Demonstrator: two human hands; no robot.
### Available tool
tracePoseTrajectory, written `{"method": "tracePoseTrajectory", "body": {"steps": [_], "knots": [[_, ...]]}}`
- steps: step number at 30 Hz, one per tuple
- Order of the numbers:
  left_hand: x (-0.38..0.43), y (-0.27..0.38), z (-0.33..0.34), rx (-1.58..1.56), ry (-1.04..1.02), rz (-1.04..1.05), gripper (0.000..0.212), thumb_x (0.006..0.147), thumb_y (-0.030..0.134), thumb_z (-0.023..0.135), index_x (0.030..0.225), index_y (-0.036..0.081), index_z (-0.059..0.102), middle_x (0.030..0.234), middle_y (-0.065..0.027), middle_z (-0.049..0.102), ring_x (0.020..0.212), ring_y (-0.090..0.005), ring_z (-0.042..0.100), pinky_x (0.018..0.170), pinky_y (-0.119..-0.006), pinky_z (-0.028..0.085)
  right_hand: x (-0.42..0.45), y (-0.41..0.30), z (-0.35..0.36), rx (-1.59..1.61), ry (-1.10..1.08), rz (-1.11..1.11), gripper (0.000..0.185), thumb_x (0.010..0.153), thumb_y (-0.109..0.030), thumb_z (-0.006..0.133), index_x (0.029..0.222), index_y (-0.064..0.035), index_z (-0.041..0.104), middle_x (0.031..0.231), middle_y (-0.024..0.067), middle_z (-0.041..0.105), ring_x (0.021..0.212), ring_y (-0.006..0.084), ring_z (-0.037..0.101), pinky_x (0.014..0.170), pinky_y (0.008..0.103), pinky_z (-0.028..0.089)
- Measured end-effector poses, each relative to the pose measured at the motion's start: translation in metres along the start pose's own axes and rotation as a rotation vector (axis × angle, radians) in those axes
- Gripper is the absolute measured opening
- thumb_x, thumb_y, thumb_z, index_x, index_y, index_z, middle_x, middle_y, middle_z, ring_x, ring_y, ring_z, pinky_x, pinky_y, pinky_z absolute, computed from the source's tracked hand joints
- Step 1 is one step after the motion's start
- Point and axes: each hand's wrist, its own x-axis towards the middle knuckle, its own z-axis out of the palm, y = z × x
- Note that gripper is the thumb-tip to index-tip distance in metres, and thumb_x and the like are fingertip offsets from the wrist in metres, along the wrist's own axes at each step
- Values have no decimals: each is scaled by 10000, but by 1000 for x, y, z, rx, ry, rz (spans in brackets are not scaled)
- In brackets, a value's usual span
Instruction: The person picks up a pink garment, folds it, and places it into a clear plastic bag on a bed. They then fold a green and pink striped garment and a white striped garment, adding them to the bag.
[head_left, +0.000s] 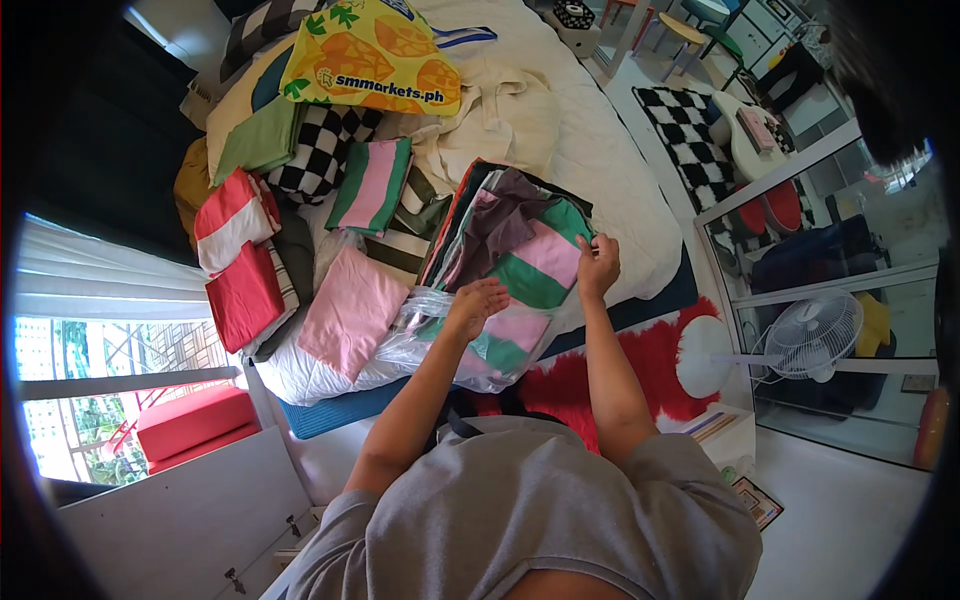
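Note:
My right hand (598, 266) pinches the right edge of a folded green-and-pink striped cloth (536, 266) on the bed. Its lower part sits inside a clear plastic bag (480, 367). My left hand (478, 306) is held flat at the bag's upper edge, fingers extended and gripping nothing. Against the striped cloth's upper left lies a crumpled dark purple cloth (499, 217). Beneath these are several folded dark and orange fabrics (450, 225), partly covered. Left of the bag rests a pink folded cloth (352, 311).
Another striped folded cloth (371, 184), a checkered pillow (322, 154), red-and-white fabric (240, 262) and a yellow shopping bag (367, 64) with writing occupy the bed (630, 202). To the right are a white fan (814, 337) and glass panels. A person (799, 64) stands in the far background.

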Motion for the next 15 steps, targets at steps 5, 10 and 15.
{"method": "tracePoseTrajectory", "body": {"steps": [5,10,15], "knots": [[-3,0,19,55,-21,-2,361,817,51,513,1134,-73,392,1024,-190,526,880,-258,578,768,-353,503,12,31,10,169,79,-92,159,716,-149,656,792,-68,542,727,80,543,625,243,545,553,352,428],[-12,3,27,83,-23,-29,355,824,57,506,1135,-71,392,1034,-199,519,911,-279,565,798,-373,498,19,30,8,120,101,-191,158,730,-125,636,853,-48,571,749,89,564,632,253,547,557,331,434],[-4,4,7,-246,134,-201,357,827,81,511,1130,-68,396,1039,-210,515,947,-329,540,832,-404,480,-2,-61,-25,1205,-510,392,147,786,-110,607,900,-47,539,766,33,562,704,143,545,627,253,428]]}}
